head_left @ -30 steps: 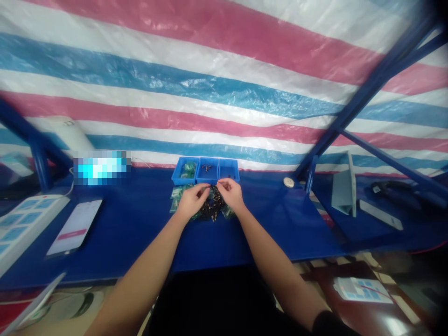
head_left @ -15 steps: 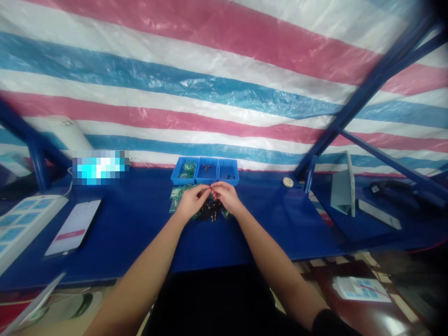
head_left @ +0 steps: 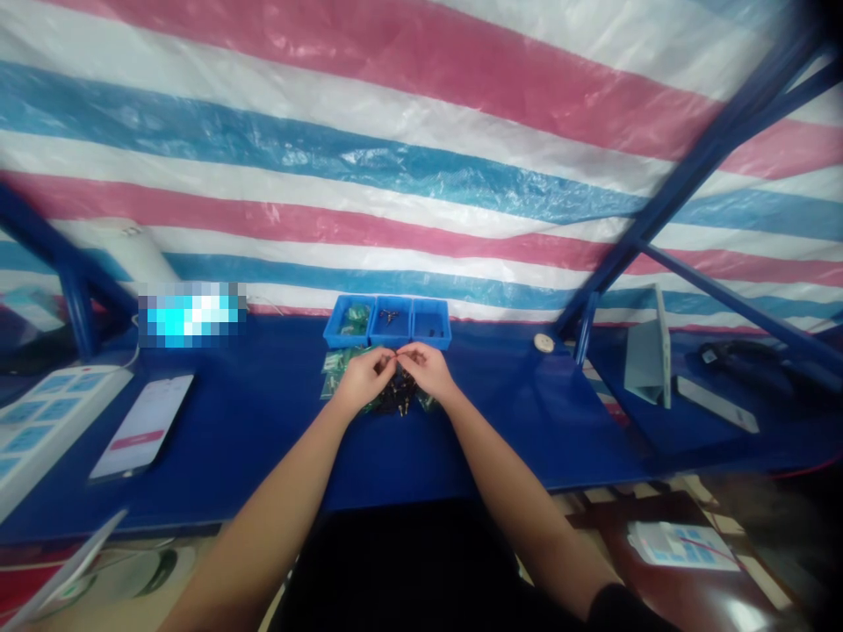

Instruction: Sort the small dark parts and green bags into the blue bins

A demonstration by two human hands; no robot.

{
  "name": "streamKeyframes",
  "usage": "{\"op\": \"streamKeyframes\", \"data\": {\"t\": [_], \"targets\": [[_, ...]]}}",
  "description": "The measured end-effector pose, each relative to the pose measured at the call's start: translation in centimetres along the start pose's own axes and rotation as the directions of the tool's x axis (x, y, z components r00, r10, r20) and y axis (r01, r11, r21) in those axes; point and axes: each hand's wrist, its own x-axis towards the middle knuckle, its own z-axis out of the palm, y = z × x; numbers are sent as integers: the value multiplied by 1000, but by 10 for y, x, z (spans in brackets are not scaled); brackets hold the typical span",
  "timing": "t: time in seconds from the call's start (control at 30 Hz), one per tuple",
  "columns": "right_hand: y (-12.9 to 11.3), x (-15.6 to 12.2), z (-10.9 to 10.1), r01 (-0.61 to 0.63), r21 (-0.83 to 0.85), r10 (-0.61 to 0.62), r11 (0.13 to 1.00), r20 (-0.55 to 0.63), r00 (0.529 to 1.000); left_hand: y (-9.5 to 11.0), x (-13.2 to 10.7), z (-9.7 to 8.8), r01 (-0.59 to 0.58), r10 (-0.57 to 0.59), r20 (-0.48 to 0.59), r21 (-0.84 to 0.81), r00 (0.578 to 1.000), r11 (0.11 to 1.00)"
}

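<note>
My left hand (head_left: 361,377) and my right hand (head_left: 428,369) meet fingertip to fingertip over the blue table (head_left: 263,430), both pinched on a small part I cannot make out. Under them lies a heap of small dark parts (head_left: 397,397) mixed with green pieces (head_left: 334,363). Just behind stand three joined blue bins (head_left: 387,322); the left one holds green pieces, the middle one a few small dark parts.
A phone (head_left: 141,427) lies screen-up at the left, beside a white panel with blue squares (head_left: 39,421). A small round white object (head_left: 543,342) sits by a blue frame post. A grey folded stand (head_left: 649,351) is at right. A striped tarp hangs behind.
One second ago my hands were slightly apart over the heap. They have come together, and the fingertips now touch.
</note>
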Motion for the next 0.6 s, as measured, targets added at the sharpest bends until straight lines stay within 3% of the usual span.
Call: {"op": "streamKeyframes", "data": {"t": [0.2, 0.6], "targets": [[3, 1, -3, 1, -115, 3, 993, 34, 999, 5, 1, -1, 4, -4, 60, -11, 998, 1000], [-5, -1, -3, 101, -208, -95, 973, 38, 995, 6, 0, 1, 6, -2, 78, -46, 997, 999]]}}
